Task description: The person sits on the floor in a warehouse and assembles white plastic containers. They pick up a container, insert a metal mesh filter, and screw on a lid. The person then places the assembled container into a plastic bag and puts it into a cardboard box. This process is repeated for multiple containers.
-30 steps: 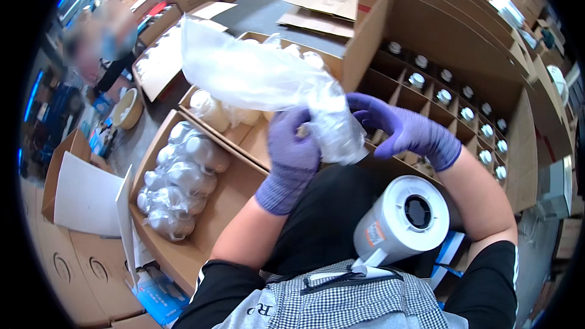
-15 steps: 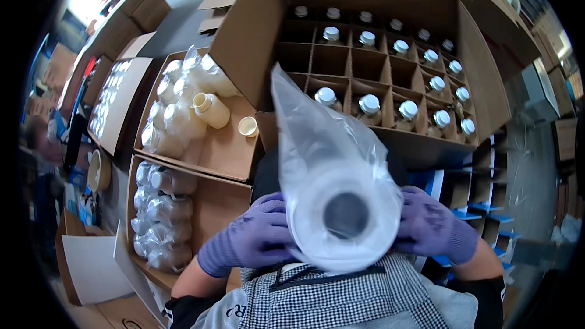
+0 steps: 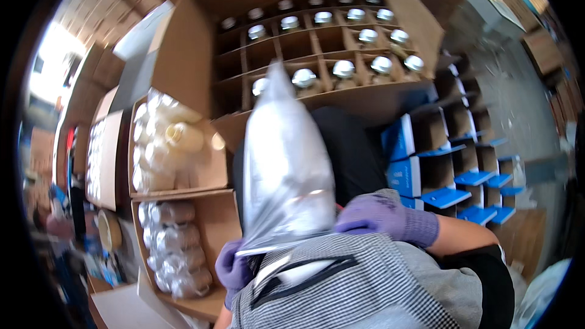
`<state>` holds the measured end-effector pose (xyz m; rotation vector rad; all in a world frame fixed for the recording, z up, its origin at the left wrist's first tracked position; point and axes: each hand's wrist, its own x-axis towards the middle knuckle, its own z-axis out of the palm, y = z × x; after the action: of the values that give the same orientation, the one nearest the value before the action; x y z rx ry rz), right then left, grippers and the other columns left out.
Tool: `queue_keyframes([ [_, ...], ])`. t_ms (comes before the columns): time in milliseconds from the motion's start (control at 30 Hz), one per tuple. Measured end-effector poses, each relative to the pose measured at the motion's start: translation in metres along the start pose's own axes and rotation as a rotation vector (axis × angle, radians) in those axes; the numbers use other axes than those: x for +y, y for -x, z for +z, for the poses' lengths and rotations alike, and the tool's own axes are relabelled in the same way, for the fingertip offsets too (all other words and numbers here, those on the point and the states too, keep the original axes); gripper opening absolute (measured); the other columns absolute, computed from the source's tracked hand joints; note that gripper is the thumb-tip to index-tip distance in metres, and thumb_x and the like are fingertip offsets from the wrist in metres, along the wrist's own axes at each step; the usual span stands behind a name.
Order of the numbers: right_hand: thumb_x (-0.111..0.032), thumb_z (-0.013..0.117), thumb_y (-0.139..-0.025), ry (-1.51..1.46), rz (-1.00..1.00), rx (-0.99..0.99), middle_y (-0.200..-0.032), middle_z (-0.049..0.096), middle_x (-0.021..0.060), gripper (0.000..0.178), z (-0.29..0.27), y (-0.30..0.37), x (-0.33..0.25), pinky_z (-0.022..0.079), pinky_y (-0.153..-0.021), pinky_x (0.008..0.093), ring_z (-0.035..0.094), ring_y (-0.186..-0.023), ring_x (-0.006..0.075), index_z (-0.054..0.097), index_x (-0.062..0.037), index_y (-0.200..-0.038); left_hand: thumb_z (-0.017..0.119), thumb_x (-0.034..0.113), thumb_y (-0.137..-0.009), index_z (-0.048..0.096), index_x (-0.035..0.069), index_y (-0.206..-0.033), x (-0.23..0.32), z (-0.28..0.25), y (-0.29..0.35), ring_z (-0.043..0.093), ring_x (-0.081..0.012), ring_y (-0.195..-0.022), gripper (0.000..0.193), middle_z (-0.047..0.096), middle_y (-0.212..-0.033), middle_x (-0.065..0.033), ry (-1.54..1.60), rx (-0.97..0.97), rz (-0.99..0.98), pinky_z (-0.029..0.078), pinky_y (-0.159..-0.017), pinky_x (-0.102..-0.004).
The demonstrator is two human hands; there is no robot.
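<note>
A translucent plastic bag (image 3: 286,164) stands over my lap, its pointed end up and its outline smeared by motion. Something pale and rounded shows faintly inside it; its kind is unclear. My left hand (image 3: 233,268), in a purple knitted glove, pinches the bag's lower left corner, with part of the fingers hidden. On the other side my right hand (image 3: 381,218), gloved alike, has its fingers curled against the bag's lower right edge. Beyond my knees sits an open cardboard box (image 3: 420,30) with dividers, holding several silver-capped bottles (image 3: 344,70); some compartments hold no bottle.
At my left, one carton (image 3: 210,164) holds cream plastic bottles (image 3: 183,137), several of them bagged. A nearer carton (image 3: 222,222) contains bagged clear bottles (image 3: 177,244). Blue-edged cardboard compartments (image 3: 436,176) stand at my right. A round tub (image 3: 109,230) is farther left.
The view has turned, shifting the boxes leftward. The bag has tipped, so its round end no longer faces up. My left hand has moved down to its corner; the right stays alongside.
</note>
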<state>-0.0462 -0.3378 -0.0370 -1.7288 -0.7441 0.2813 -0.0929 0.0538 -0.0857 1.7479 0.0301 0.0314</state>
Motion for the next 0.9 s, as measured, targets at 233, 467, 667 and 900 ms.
queue_keyframes([
  [233, -0.021, 0.069, -0.093, -0.41, -0.326, 0.01, -0.095, 0.072, 0.0148, 0.023, 0.05, -0.094, -0.064, 0.055, -0.079, 0.0391, 0.07, -0.086, 0.029, 0.072, -0.0017, -0.105, 0.068, 0.022, -0.095, 0.048, 0.002, -0.141, 0.064, 0.041, -0.027, 0.062, -0.0306, -0.119, 0.054, 0.056, -0.136, -0.0236, 0.651, 0.202, -0.284, 0.05, -0.105, -0.0463],
  [467, -0.016, 0.071, -0.084, 0.004, -1.029, 0.465, -0.098, 0.069, 0.0119, 0.017, 0.012, -0.073, -0.101, 0.054, -0.085, 0.0446, 0.067, -0.092, 0.0346, 0.067, -0.0056, -0.098, 0.082, 0.018, -0.08, 0.048, 0.003, -0.136, 0.153, 0.143, -0.102, 0.059, -0.0265, -0.12, 0.066, 0.056, -0.134, -0.0174, 0.426, -0.426, 0.093, 0.049, -0.104, -0.042],
  [667, 0.003, 0.073, -0.085, -0.015, -0.507, 0.802, -0.114, 0.069, 0.0137, 0.03, -0.096, 0.044, -0.072, 0.056, -0.093, 0.0337, 0.069, -0.101, 0.0207, 0.069, 0.0016, -0.115, 0.093, 0.015, -0.068, 0.048, 0.003, -0.131, 0.161, 0.302, -0.164, 0.058, -0.023, -0.121, 0.079, 0.056, -0.132, -0.0121, 0.235, -0.808, 0.408, 0.048, -0.104, -0.0383],
  [900, -0.006, 0.071, -0.093, -0.319, 0.153, 1.447, -0.102, 0.073, 0.0066, 0.021, -0.108, 0.163, 0.003, 0.053, -0.086, 0.0234, 0.067, -0.094, 0.011, 0.071, 0.0023, -0.113, 0.087, 0.036, -0.071, 0.053, 0.003, -0.129, 0.118, 0.425, -0.146, 0.054, -0.0384, -0.119, 0.075, 0.052, -0.127, -0.0194, -0.752, -0.7, 0.806, 0.051, -0.098, -0.0465],
])
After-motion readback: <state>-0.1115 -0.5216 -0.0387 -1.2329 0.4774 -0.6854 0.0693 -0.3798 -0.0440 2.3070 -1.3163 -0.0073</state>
